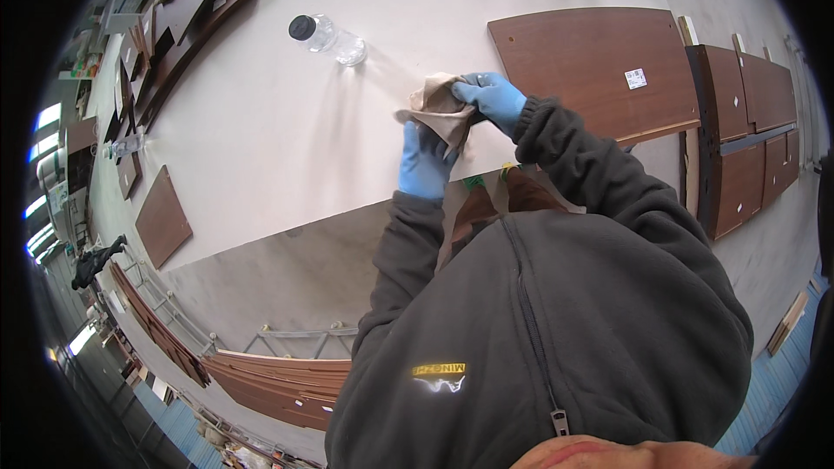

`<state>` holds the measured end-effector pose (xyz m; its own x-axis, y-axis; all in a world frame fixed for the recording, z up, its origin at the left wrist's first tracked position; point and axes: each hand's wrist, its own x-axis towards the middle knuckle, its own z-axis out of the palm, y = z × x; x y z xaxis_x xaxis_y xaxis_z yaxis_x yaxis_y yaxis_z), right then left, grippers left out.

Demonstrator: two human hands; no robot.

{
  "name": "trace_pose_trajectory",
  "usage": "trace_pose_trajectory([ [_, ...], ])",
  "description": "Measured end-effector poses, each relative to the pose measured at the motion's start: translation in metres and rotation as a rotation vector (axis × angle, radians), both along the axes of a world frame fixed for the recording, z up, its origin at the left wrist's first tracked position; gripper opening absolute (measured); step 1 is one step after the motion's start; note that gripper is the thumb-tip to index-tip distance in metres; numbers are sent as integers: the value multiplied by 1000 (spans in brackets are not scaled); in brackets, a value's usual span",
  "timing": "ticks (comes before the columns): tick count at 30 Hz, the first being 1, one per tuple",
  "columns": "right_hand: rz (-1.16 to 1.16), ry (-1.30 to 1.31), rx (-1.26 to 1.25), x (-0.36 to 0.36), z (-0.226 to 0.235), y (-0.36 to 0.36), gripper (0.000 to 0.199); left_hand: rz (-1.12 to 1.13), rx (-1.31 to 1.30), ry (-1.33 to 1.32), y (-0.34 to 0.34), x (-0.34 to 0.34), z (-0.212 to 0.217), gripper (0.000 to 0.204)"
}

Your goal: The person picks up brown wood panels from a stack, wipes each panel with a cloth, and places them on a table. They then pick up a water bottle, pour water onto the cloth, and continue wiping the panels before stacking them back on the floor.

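Between my two blue-gloved hands is a crumpled beige cloth (441,107), held up over the near edge of the white table (261,156). My left hand (423,162) grips its lower side, fingers partly behind the folds. From the right, my right hand (493,100) pinches the cloth's upper corner. A clear plastic bottle (334,39) with a black cap stands on the table beyond and left of the cloth. To the right lies a dark brown wooden panel (591,69) with a white label, close to my right forearm.
Stacked brown panels (738,95) stand on the far right. Dark boards (200,43) lie at the table's far left, near a second bottle (128,145). A small brown panel (163,217) sits at the left edge. Behind on the left, long boards (269,382) rest near a metal rack (304,343).
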<state>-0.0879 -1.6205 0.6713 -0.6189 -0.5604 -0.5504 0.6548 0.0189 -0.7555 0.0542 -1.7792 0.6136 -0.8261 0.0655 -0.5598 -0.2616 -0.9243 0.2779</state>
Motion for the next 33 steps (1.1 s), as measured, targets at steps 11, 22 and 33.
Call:
trace_pose_trajectory([
  [11,-17,47,223,12,-12,31,30,-246,-431,-377,6,-28,-12,70],
  [22,-466,729,90,8,27,15,25,319,-347,200,-11,-61,25,48],
  [33,-810,-404,109,57,-111,7,33,469,-105,-488,-2,44,-60,47],
])
